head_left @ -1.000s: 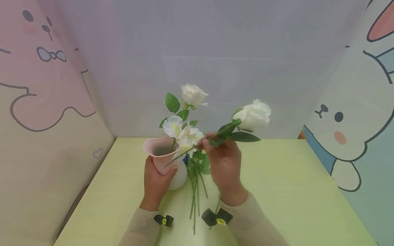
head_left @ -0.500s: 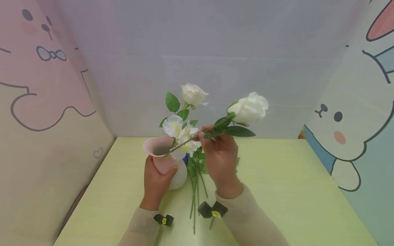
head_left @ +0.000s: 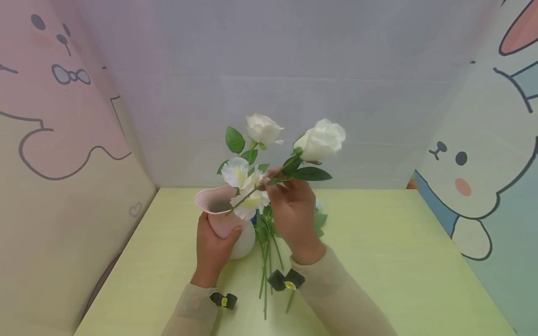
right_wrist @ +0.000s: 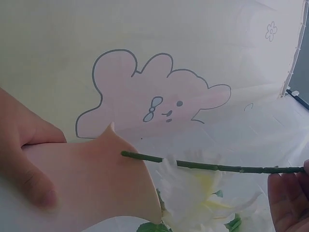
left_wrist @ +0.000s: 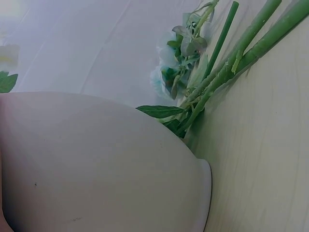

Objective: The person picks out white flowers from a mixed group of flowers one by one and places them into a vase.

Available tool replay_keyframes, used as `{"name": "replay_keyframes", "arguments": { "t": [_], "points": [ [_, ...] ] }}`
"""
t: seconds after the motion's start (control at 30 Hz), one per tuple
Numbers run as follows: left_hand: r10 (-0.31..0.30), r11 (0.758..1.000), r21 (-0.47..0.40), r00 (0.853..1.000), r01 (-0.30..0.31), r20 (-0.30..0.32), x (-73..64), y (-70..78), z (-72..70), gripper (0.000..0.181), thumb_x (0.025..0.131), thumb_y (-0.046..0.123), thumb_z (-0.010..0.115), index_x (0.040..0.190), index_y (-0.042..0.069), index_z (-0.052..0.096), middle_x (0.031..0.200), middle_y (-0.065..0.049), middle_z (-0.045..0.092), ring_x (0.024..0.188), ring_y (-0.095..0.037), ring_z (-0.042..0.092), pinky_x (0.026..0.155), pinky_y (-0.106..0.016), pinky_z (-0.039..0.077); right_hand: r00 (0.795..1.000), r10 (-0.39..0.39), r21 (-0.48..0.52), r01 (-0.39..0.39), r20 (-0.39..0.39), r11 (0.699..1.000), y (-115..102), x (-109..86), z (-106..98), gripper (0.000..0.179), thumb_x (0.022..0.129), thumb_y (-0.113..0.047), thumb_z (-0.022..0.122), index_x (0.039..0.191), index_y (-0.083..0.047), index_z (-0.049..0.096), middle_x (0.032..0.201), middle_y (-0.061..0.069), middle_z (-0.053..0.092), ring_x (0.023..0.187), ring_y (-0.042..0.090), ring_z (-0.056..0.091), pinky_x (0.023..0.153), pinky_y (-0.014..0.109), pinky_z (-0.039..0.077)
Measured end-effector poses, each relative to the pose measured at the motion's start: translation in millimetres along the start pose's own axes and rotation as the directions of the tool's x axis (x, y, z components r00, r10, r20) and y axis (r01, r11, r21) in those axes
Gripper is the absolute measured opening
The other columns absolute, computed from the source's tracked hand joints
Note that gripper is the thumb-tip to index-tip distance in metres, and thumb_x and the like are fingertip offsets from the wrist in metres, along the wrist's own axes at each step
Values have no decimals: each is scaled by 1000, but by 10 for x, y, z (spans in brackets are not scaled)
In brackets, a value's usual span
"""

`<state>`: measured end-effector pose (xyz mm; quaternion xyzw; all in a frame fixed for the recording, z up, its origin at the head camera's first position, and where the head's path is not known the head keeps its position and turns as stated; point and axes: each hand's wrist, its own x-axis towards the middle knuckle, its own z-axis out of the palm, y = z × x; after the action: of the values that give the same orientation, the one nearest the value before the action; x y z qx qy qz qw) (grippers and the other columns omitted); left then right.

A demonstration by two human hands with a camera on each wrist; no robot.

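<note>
My left hand (head_left: 213,249) grips the neck of a vase (head_left: 243,245), pink at its flared mouth and white below, standing on the table. A white rose (head_left: 264,129) and white-and-yellow flowers (head_left: 236,172) rise at the vase's mouth. With thumb and fingers, my right hand (head_left: 294,217) pinches the stem of another white rose (head_left: 321,140), tilted with its bloom up to the right. In the right wrist view the bare lower stem (right_wrist: 217,167) crosses in front of the flower, its cut end by the vase's rim. The vase's white body (left_wrist: 96,164) fills much of the left wrist view.
Several green stems (head_left: 265,275) lie on the pale yellow table (head_left: 378,261) right of the vase. Leaves (head_left: 320,224) and a pale blue bloom show behind my right hand. Printed cloth walls (head_left: 294,93) enclose the table at the back and sides.
My right hand has moved left and slightly up, carrying the rose. Its stem end has risen from in front of the vase to the rim. The left hand and vase have stayed put.
</note>
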<state>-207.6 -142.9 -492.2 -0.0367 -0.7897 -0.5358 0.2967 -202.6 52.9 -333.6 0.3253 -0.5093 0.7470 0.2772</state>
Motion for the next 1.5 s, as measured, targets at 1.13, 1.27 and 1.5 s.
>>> {"name": "replay_keyframes", "arguments": {
  "t": [1.13,1.27,1.5],
  "points": [
    [14,1000,13,1000,-14,-16,8,-22,6,92,74,30,91,148,4,42,134,-11,55,110,-26,56,92,-50,45,986,-101,-303,137,133,943,150,45,107,18,93,12,66,110,8,63,107,25,65,95,34,68,84,38,58],
    [9,1000,15,1000,-9,-19,6,-20,11,94,73,30,91,148,4,41,134,-12,55,110,-27,55,92,-48,44,984,-93,-351,140,149,926,186,26,121,17,94,8,67,110,5,65,109,20,67,95,32,70,84,36,58],
    [23,1000,6,999,-23,-28,9,-24,14,93,72,29,92,147,3,43,133,-12,56,110,-26,55,92,-47,43,974,-123,-397,190,189,898,225,49,167,17,95,4,68,112,5,66,103,18,68,90,29,70,81,32,58]
  ]
}}
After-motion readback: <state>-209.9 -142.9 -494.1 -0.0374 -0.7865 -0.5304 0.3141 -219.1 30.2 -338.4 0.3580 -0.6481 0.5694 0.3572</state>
